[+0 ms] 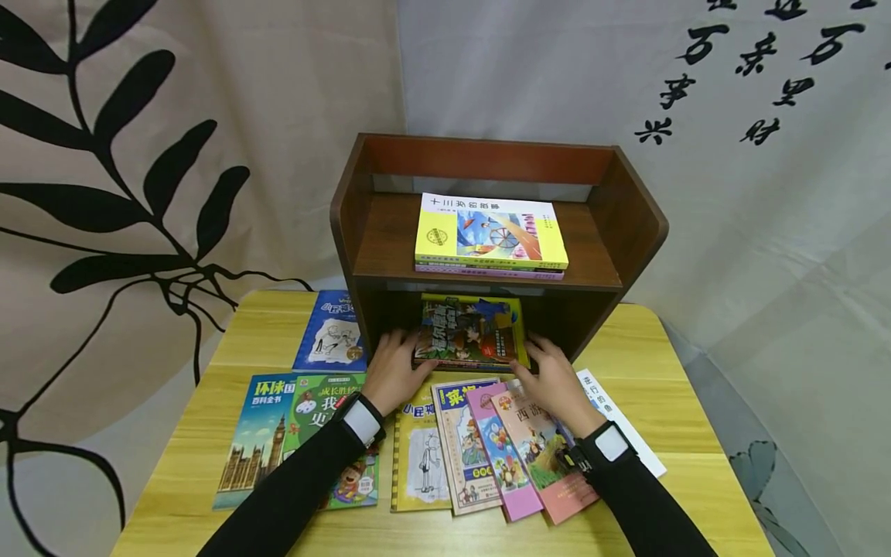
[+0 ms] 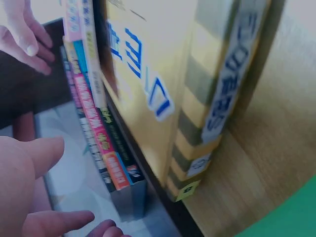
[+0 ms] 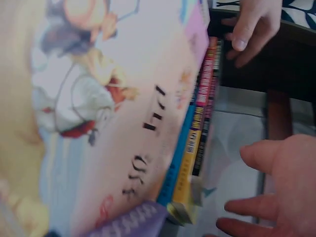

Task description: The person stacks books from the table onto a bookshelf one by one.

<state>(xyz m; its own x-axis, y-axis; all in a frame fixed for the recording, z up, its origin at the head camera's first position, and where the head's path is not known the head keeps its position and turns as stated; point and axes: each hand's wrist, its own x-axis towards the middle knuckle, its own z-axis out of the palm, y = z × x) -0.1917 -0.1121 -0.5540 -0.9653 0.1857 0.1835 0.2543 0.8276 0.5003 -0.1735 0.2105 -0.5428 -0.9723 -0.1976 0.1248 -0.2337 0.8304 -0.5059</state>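
Observation:
A small stack of books (image 1: 473, 329), a dark comic-style cover on top, lies on the lower level of a brown wooden shelf (image 1: 487, 158). My left hand (image 1: 393, 371) is at the stack's left end, thumb near its front corner. At the right end is my right hand (image 1: 560, 383), fingers reaching inside the shelf. In the left wrist view, the spines (image 2: 94, 118) show in a row and the left thumb and fingers are spread apart from them. The right wrist view likewise shows the right fingers (image 3: 252, 207) extended beside the stack, holding nothing.
More books, the top one yellow (image 1: 487, 232), lie on the upper shelf level. Several books, including a pink one (image 1: 546, 456) and a yellow spiral-edged one (image 1: 422, 456), overlap in front. Others, such as a blue one (image 1: 330, 333), lie left on the wooden table (image 1: 177, 480).

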